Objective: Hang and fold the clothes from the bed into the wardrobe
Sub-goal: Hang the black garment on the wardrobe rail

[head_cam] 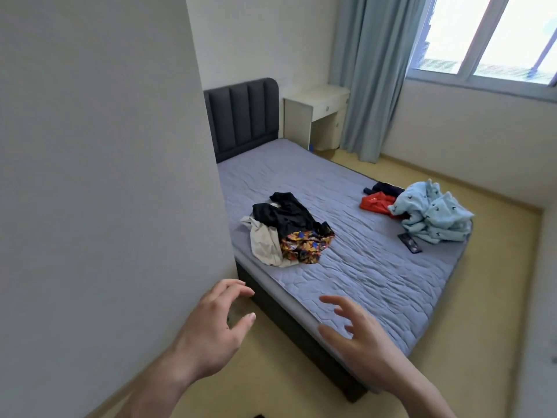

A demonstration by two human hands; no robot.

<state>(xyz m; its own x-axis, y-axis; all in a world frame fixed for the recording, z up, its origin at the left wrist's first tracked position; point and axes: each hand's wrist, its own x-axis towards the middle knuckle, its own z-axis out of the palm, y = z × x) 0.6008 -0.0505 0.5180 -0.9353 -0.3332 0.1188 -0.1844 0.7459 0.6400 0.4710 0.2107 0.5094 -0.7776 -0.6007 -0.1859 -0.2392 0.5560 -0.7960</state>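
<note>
A bed (361,267) with a grey-blue quilted cover holds two heaps of clothes. The near heap has a black garment (286,215), a cream one (265,242) and an orange patterned one (307,245). At the far edge lie a light blue fleece garment (434,212), a red one (376,202) and a dark navy one (385,187). My left hand (211,327) and my right hand (361,336) hover in front of the bed's near corner, fingers spread, holding nothing. No wardrobe shows.
A white wall (105,176) fills the left side. Behind the bed stand a dark headboard (241,116), a cream desk (316,116) and blue curtains (370,76) by a window. A small dark flat object (410,242) lies beside the blue garment. Yellowish floor (482,342) surrounds the bed.
</note>
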